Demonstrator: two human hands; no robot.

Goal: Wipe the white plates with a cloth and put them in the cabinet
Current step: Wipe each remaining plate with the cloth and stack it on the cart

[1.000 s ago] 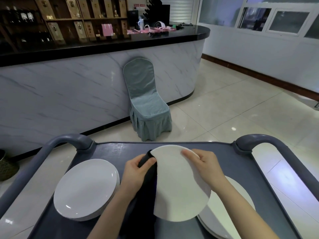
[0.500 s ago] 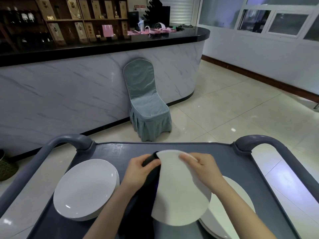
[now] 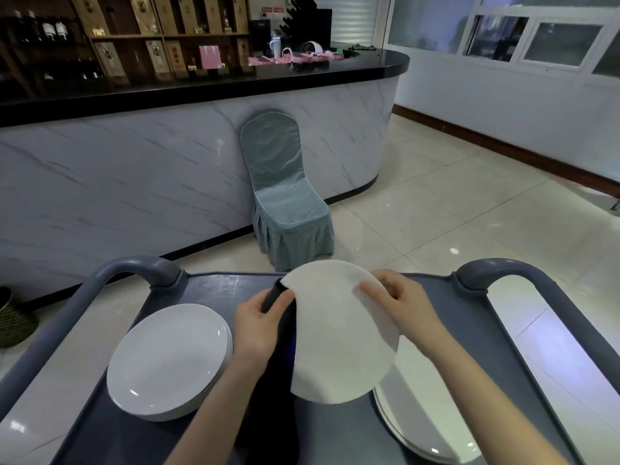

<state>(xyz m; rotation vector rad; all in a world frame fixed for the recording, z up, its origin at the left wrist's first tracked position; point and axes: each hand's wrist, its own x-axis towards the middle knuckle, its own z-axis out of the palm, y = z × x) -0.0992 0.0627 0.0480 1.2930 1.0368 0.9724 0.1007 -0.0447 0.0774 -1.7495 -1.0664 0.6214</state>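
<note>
I hold one white plate (image 3: pixel 339 344) tilted above the grey cart (image 3: pixel 208 290), its underside toward me. My right hand (image 3: pixel 399 303) grips its upper right rim. My left hand (image 3: pixel 258 327) grips a dark cloth (image 3: pixel 285 317) against the plate's left edge; the cloth hangs down between my arms. A stack of white plates (image 3: pixel 167 360) lies on the cart at the left. Another stack of white plates (image 3: pixel 422 421) lies at the right, partly hidden under the held plate and my right arm.
The cart has curved grey handles at the left (image 3: pixel 134 266) and right (image 3: pixel 503 270). Beyond it stands a chair with a grey-green cover (image 3: pixel 285 196) against a marble-fronted bar counter (image 3: pixel 134 182). A woven basket (image 3: pixel 13 320) sits on the floor at far left.
The held plate has been raised and turned a little, its top edge now higher. My left hand with the cloth stays at the plate's left rim; my right hand shifted along the upper rim.
</note>
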